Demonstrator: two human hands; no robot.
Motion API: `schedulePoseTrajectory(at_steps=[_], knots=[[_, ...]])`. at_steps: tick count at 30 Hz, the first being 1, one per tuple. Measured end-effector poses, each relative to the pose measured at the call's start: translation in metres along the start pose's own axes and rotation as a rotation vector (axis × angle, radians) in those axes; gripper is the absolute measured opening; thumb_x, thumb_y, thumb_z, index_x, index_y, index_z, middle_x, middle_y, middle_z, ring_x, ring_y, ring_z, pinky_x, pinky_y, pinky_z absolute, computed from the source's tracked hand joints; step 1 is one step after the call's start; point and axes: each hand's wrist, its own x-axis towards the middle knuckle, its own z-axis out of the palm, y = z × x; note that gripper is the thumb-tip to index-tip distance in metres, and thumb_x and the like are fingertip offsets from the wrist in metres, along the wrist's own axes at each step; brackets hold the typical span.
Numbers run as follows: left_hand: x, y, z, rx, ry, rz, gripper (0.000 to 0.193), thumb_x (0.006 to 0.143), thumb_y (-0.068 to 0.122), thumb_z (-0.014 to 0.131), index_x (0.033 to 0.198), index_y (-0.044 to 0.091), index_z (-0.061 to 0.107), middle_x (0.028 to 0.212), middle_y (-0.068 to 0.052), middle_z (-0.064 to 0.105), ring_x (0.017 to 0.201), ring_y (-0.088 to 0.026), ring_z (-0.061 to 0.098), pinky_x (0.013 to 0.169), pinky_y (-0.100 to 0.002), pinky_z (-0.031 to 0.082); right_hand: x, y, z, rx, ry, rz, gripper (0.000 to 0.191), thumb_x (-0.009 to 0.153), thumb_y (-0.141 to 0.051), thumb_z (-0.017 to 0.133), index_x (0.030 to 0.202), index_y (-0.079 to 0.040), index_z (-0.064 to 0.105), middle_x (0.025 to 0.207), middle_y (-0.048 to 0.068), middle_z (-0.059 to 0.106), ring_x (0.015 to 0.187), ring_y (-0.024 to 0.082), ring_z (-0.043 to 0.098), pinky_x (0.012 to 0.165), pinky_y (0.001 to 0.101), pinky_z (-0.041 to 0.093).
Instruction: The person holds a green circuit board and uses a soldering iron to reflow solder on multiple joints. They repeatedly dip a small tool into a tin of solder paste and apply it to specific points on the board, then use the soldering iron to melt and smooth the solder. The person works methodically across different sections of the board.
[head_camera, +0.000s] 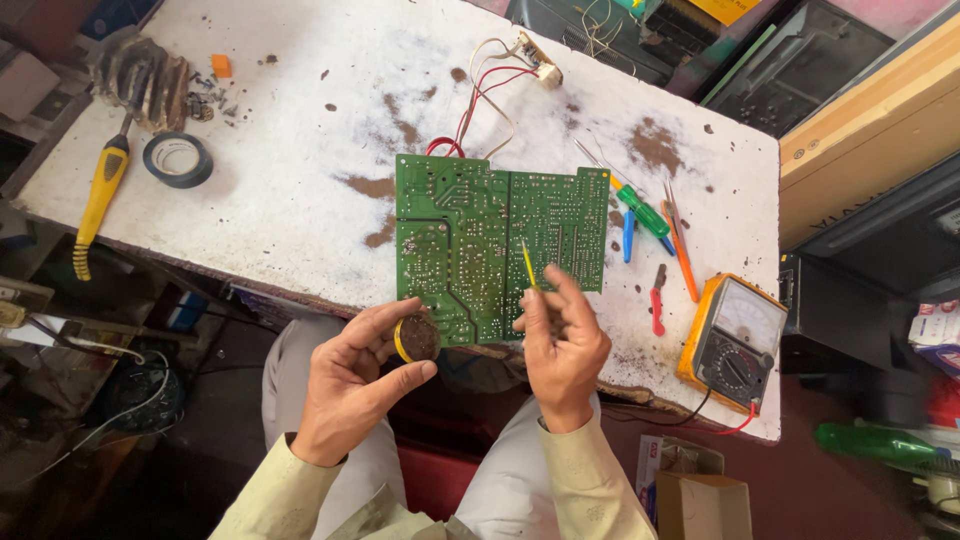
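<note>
The left hand (350, 385) has a closed grip on a small round tin (417, 338), and the right hand (560, 340) pinches a thin yellow tool (528, 264) over the green circuit board (495, 240). Right of that grip lie screwdrivers (645, 215) and a yellow multimeter (732, 343) near the counter (300, 150) edge; bare surface opens beyond the left grip.

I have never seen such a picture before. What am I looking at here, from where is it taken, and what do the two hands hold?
The one picture comes from a camera worn on a person's head, looking down at their own bare hands; there is no machine. The left hand holds a small round tin of dark paste. The right hand holds a thin yellow tool over a green circuit board. The board lies on a worn white table. Also there: a yellow meter, screwdrivers, black tape and a yellow-handled brush.
</note>
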Motion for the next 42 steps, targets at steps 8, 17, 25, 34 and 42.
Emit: schedulePoseTrajectory(at_steps=[8,17,25,34,42], knots=[[0.001,0.001,0.0,0.013,-0.001,0.008,0.061,0.081,-0.011,0.077,0.139,-0.007,0.058,0.138,-0.012,0.06,0.126,-0.02,0.061,0.107,-0.033,0.051,-0.004,0.003,0.01,-0.063,-0.058,0.004,0.016,0.103,-0.013,0.066,0.11,0.001,0.07,0.074,0.002,0.069,0.061,0.005,0.061,0.054,0.0224,0.049],[0.0,-0.002,-0.001,0.016,0.007,-0.006,0.062,0.081,-0.011,0.077,0.139,-0.007,0.058,0.137,-0.012,0.06,0.124,-0.02,0.062,0.105,-0.033,0.052,-0.002,-0.005,0.015,-0.382,-0.114,-0.159,0.008,0.097,-0.011,0.071,0.097,-0.003,0.069,0.061,0.003,0.062,0.05,0.013,0.06,0.049,0.0297,0.046],[0.0,-0.002,-0.001,0.007,0.004,-0.009,0.062,0.081,-0.011,0.077,0.139,-0.007,0.058,0.137,-0.012,0.06,0.124,-0.02,0.062,0.105,-0.033,0.053,-0.006,-0.001,0.011,-0.385,-0.052,-0.267,0.009,0.09,-0.009,0.077,0.097,-0.004,0.071,0.061,0.002,0.063,0.05,0.011,0.058,0.048,0.0283,0.046],[0.001,0.002,0.0,0.037,0.009,-0.019,0.062,0.08,-0.01,0.077,0.139,-0.006,0.058,0.136,-0.012,0.061,0.124,-0.02,0.062,0.105,-0.033,0.053,0.001,-0.001,0.012,-0.259,-0.092,-0.146,0.008,0.092,-0.006,0.077,0.098,-0.003,0.072,0.062,0.001,0.063,0.051,0.006,0.057,0.049,0.0261,0.045],[0.0,-0.001,-0.004,-0.01,0.013,-0.03,0.062,0.081,-0.011,0.076,0.139,-0.006,0.058,0.131,-0.012,0.065,0.118,-0.018,0.064,0.099,-0.031,0.054,0.003,-0.002,-0.002,-0.27,-0.089,-0.133,0.009,0.086,-0.005,0.079,0.094,-0.004,0.075,0.059,0.001,0.059,0.05,0.007,0.051,0.048,0.0247,0.043]])
